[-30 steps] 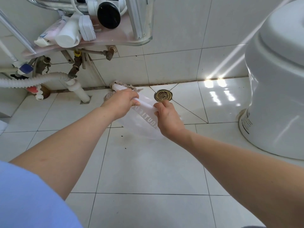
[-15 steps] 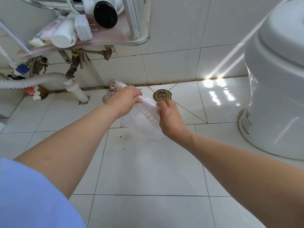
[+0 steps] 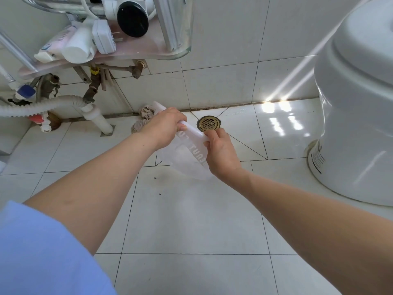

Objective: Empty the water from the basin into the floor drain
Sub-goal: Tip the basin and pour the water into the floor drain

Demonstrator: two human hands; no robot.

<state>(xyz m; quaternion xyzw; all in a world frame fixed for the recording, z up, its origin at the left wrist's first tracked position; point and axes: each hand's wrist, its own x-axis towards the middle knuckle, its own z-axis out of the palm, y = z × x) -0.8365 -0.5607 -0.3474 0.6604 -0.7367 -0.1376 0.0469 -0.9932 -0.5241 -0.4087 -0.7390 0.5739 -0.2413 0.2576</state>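
the basin (image 3: 187, 158) tips its underside to the camera, so its inside and any water are hidden. the left hand (image 3: 163, 126) and right hand (image 3: 221, 154) cover parts of its rim. the toilet (image 3: 353, 116) is cut off at the right edge.

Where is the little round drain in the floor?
In the head view the drain is in the floor by the back wall, just past the tipped basin, above the right hand and left of the toilet.
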